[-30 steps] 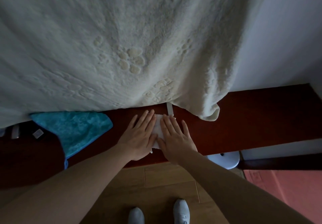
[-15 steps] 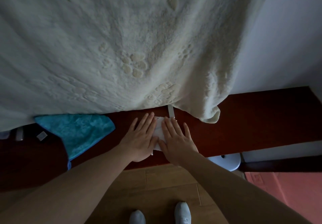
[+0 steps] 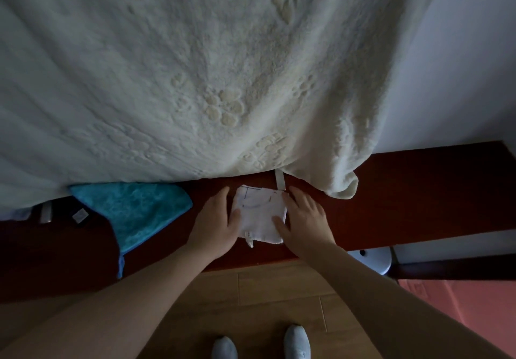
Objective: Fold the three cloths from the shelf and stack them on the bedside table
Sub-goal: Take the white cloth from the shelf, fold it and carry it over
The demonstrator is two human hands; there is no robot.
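Observation:
A small white cloth (image 3: 258, 214), folded into a square with thin blue lines on it, lies flat on the dark red wooden ledge (image 3: 405, 191). My left hand (image 3: 216, 220) rests against its left side, thumb on the cloth. My right hand (image 3: 305, 217) presses its right side, thumb on the cloth. Both hands lie flat with fingers spread. A blue cloth (image 3: 134, 209) lies unfolded to the left, one corner hanging over the ledge's front edge.
A thick cream blanket (image 3: 195, 79) with paw prints hangs over the ledge's back. A white strap (image 3: 279, 186) pokes out beneath it. Small items (image 3: 79, 214) sit at far left. A white stool (image 3: 370, 258) stands under the ledge. Wooden floor and my feet (image 3: 297, 342) below.
My hands have slid apart from the middle of the white cloth to its left and right sides, uncovering the folded square.

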